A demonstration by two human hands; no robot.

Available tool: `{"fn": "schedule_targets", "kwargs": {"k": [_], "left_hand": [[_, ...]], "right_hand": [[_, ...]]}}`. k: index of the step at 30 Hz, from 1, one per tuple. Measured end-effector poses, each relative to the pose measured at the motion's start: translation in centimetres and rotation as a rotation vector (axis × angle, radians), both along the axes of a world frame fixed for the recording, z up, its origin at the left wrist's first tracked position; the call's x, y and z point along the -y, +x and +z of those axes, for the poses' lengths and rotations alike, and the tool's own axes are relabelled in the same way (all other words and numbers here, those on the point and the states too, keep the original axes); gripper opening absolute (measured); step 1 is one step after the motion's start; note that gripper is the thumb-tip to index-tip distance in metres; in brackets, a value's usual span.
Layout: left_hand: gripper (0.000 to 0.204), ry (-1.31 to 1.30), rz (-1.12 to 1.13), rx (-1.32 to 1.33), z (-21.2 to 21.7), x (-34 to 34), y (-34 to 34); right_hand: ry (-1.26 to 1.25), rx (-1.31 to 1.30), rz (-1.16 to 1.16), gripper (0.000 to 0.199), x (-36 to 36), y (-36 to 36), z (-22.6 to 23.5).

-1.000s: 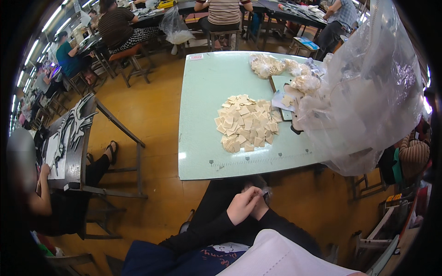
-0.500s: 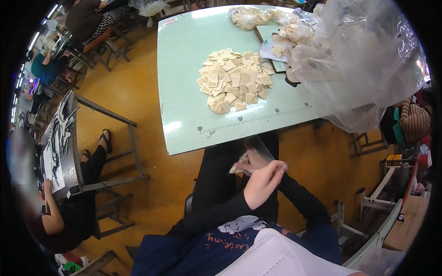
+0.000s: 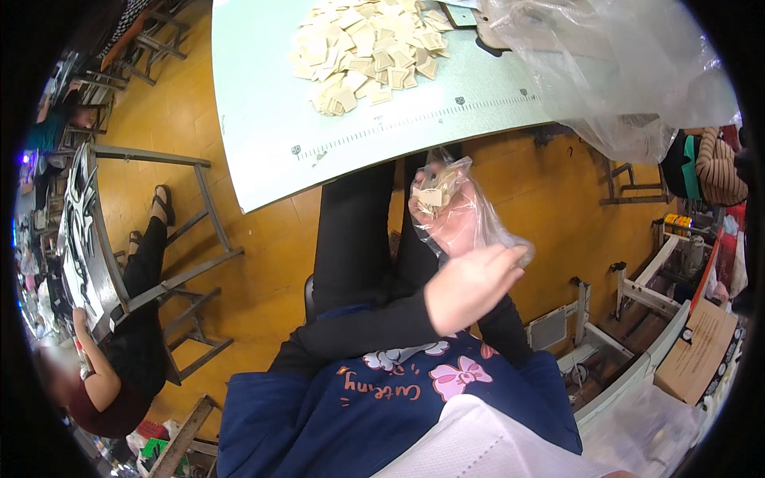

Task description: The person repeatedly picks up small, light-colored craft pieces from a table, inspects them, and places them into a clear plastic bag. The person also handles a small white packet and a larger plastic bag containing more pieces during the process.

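A clear plastic bag with small cream-coloured flat pieces in it is held over my lap, just off the table's front edge. My left hand reaches across from the left and is closed on the bag's gathered end, at the right. My right hand shows through the film, lower down the bag, its fingers curled about the part with the pieces. Whether that hand is inside the bag or behind it, I cannot tell. A loose pile of similar cream pieces lies on the pale green table.
A ruler scale runs along the table's near side. Large clear plastic sheeting covers its right part and hangs over the edge. At the left, a co-worker sits by a metal-legged table. A cardboard box stands at the right.
The view has shifted, so the table sits higher and farther left. The bag has been raised and turned, showing the pieces through the film. My left hand keeps hold of its end.
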State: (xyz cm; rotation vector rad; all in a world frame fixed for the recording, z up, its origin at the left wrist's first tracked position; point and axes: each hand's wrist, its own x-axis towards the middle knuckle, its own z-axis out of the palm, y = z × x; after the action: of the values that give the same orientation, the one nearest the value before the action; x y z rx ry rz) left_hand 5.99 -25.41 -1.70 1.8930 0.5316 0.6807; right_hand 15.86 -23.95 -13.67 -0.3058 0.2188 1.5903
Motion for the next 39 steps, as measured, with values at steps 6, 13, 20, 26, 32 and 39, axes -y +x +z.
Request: {"fn": "schedule_targets", "kwargs": {"k": [6,13,20,26,32,39], "left_hand": [[0.042,0.218,0.428,-0.170,-1.4,-6.4,-3.3],[0.011,-0.168,0.340,0.016,-3.3,-8.8,-3.8],[0.009,-0.675,0.231,0.110,-3.6,-8.8,-4.6],[0.011,-0.793,0.288,0.255,-4.6,-8.6,-4.5],[0.011,-0.891,0.418,0.325,-6.4,-7.7,-5.1],[0.028,-1.411,0.331,0.535,-11.0,-4.7,-6.4]], "right_hand": [[0.023,0.062,0.050,0.040,0.6,-0.9,0.7],[-0.063,0.116,0.068,0.035,1.0,-1.2,0.3],[-0.030,0.021,0.103,0.036,1.6,-0.4,-0.3],[-0.190,0.107,0.138,0.028,1.9,-0.1,0.2],[-0.282,0.527,0.236,0.016,1.8,1.0,3.4],[0.469,1.999,0.152,0.014,1.1,3.1,8.6]]}}
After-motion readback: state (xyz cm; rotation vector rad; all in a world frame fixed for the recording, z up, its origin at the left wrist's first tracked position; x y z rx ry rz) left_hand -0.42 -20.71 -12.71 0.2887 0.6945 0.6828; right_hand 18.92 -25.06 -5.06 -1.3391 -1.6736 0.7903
